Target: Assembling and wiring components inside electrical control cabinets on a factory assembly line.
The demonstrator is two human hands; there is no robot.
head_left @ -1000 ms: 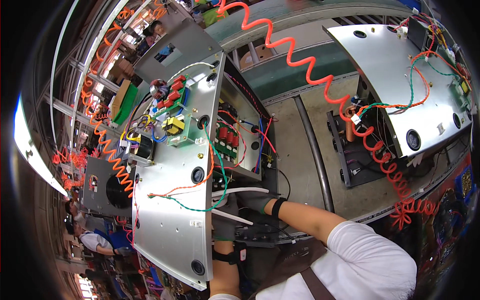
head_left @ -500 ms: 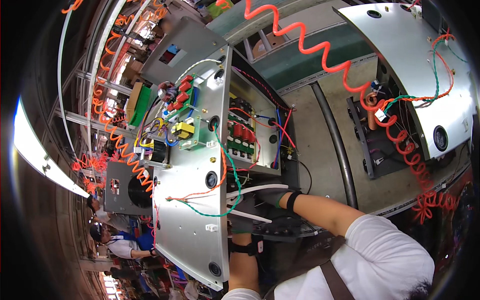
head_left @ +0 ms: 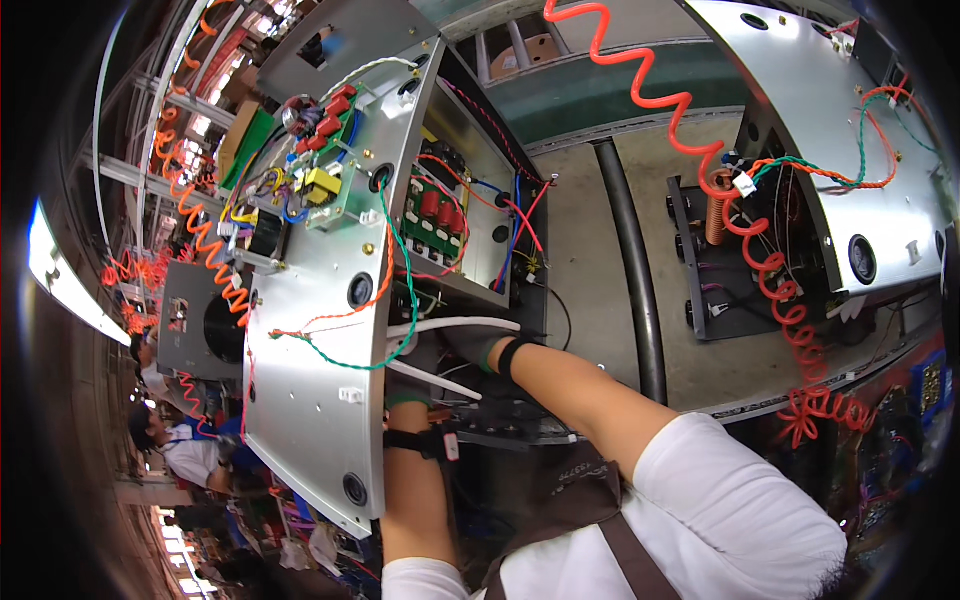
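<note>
My left hand (head_left: 412, 362) and my right hand (head_left: 474, 346), both in dark gloves, reach into the lower opening of a metal machine chassis (head_left: 325, 370). Their fingers are lost in the shadow inside, so I cannot tell what they touch. Two white tubes or thick cables (head_left: 450, 325) run out past the gloves. On the chassis panel sit a green circuit board (head_left: 325, 190) and a twisted orange and green wire pair (head_left: 400, 290). Above my hands, an open bay shows a second board with red components (head_left: 436, 212).
Another silver chassis (head_left: 800, 120) stands at the right, with a copper coil (head_left: 716, 215) beside it. A coiled orange air hose (head_left: 660, 100) hangs between the two units. A black bar (head_left: 632, 270) crosses the bench. A co-worker (head_left: 190, 445) is at the far left.
My view has shifted, so both machines and my arms appear further left and higher. Both hands stay inside the lower opening, with little visible change in their position against the chassis.
</note>
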